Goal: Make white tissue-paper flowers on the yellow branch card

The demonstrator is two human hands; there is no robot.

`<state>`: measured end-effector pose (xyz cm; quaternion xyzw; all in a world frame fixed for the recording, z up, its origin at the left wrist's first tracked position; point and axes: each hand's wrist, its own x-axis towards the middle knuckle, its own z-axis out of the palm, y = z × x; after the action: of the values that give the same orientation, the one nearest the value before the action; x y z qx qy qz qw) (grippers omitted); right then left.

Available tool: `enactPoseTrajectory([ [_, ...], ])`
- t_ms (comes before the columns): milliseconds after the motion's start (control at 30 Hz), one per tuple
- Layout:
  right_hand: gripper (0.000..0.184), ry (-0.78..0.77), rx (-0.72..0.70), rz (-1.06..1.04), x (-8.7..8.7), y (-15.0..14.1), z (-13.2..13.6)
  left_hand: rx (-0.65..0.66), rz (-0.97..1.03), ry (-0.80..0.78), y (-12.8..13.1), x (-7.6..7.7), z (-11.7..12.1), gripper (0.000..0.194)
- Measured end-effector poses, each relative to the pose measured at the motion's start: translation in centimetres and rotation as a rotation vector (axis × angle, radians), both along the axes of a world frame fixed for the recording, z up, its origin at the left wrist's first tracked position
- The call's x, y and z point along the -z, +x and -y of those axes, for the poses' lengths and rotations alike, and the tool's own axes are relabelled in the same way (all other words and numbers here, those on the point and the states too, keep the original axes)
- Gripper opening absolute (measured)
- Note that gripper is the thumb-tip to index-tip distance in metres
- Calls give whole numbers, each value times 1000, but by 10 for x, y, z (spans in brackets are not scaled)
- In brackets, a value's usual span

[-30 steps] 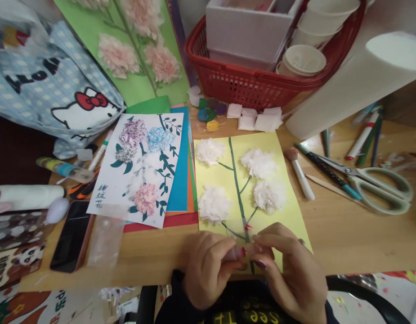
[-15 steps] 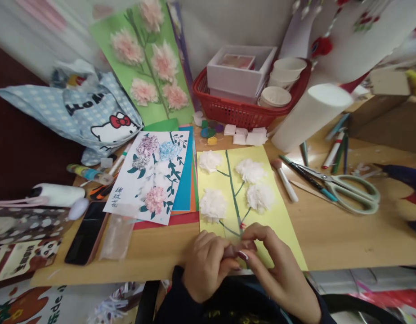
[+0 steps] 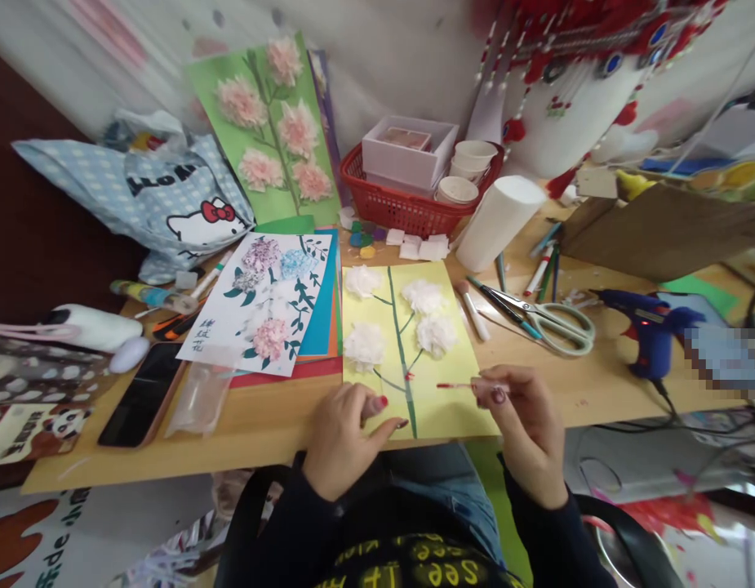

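Observation:
A yellow sheet (image 3: 441, 411) with a green painted stem and several white tissue flowers (image 3: 364, 344) lies on the wooden table in front of me. My left hand (image 3: 346, 433) rests at the sheet's near left corner, fingers curled with thumb and fingertips pinched on something too small to name. My right hand (image 3: 517, 408) is at the sheet's near right edge and pinches a thin stick with a red tip (image 3: 455, 385), held level and pointing left toward the stem.
A white flower picture (image 3: 264, 302) on stacked coloured paper lies left, beside a phone (image 3: 141, 394). Scissors (image 3: 552, 322), pens and a blue glue gun (image 3: 650, 327) lie right. A red basket (image 3: 401, 208), white roll (image 3: 498, 222) and green flower picture (image 3: 273, 122) stand behind.
My hands, joined at the sheet's near edge, have parted: the right drew away to the right with the red-tipped stick. The view has lifted and swung right, showing the glue gun.

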<state>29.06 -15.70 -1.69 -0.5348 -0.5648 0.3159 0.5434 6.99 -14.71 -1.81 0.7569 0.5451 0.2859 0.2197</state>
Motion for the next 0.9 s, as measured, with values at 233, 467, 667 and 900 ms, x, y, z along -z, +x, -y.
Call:
enactPoseTrajectory([
  [233,13,-46,-128,310,12,2,-8,12,131,99,4,12,-8,29],
  [467,15,-6,-199,424,16,-1,-10,39,35,48,11,19,-11,29],
  [667,24,91,-253,622,15,4,-9,41,-18,47,11,18,-14,36],
  [900,45,236,-400,842,5,13,-10,62,-12,78,9,19,-14,38],
])
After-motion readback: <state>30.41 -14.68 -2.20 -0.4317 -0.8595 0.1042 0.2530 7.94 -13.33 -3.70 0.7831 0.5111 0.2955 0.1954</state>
